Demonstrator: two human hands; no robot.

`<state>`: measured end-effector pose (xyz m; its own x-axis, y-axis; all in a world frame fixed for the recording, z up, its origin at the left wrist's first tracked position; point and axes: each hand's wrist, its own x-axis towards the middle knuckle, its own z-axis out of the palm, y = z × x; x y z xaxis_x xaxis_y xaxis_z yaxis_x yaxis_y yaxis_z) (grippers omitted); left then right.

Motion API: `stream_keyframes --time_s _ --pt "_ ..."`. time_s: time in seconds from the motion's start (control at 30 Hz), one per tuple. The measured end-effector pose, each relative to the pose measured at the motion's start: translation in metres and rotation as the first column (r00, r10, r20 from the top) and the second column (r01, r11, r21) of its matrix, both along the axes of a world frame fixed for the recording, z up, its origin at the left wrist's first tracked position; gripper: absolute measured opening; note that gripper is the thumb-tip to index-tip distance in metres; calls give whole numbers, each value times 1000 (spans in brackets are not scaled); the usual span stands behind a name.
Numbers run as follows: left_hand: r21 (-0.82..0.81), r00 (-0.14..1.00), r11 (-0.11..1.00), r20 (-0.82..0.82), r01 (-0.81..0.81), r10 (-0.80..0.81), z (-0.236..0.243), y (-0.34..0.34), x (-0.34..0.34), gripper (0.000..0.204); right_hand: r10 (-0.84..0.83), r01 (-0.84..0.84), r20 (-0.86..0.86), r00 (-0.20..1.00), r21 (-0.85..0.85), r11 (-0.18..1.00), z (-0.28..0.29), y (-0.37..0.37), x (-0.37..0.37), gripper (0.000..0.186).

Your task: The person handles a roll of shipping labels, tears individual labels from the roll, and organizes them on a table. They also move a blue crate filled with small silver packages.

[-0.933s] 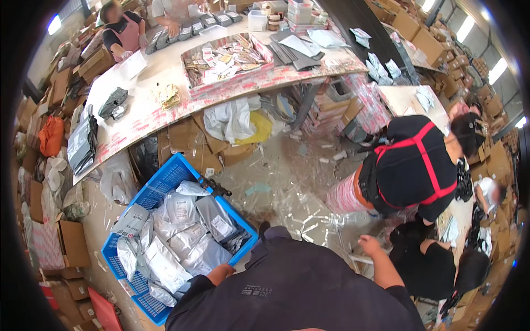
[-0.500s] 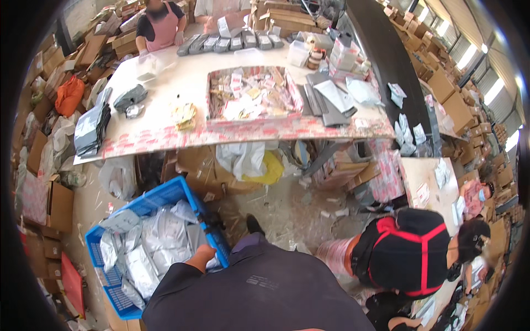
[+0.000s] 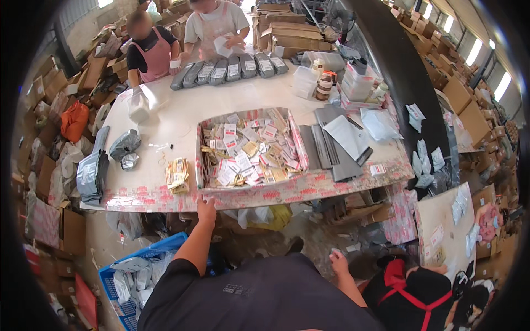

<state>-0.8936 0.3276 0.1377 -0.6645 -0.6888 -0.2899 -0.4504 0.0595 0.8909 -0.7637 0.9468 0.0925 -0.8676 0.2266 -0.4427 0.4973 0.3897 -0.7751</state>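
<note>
My left hand (image 3: 206, 210) is at the near edge of the table (image 3: 256, 96), just below a shallow box (image 3: 301, 149) full of small paper labels. Its fingers look apart, with nothing visible in them. Low over the floor on the right, my right hand (image 3: 339, 261) has its fingers curled together; a pale spot shows at their tips, too small to name. A stack of small yellowish cards (image 3: 177, 175) lies left of the box. By my left arm stands a blue crate (image 3: 112, 284) of silvery parcels (image 3: 142, 276), partly hidden by my sleeve.
Grey parcels (image 3: 233, 69) line the far side, before two people in aprons. Grey mailing bags (image 3: 326, 140) lie right of the box, others (image 3: 93, 174) at the left corner. A co-worker with red straps (image 3: 406, 292) is close on my right. A dark conveyor belt (image 3: 406, 71) runs beyond.
I have come nearer the table. My left hand has left the crate's rim and moved up to the table's front edge. My right hand has come into view; the crate now sits lower.
</note>
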Motion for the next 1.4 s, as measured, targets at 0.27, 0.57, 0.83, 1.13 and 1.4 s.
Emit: stream_keyframes --time_s 0.27,0.57,0.83,1.13,1.4 --pt "560 974 797 116 -228 197 48 47 -30 69 -64 26 -111 992 -312 950 73 -51 -252 42" --pt "685 890 582 422 -438 172 52 51 -77 66 502 -483 -471 725 171 859 156 -208 -531 56" --pt "859 910 304 403 -413 97 65 78 -98 42 832 -657 -286 475 514 551 188 -377 -644 52" --pt "843 892 316 354 -435 283 50 84 -99 37 823 -656 -320 469 498 567 149 -391 -707 41" --pt "824 936 494 116 -278 333 35 -11 -200 51 700 37 -426 573 867 497 188 -283 -801 57"
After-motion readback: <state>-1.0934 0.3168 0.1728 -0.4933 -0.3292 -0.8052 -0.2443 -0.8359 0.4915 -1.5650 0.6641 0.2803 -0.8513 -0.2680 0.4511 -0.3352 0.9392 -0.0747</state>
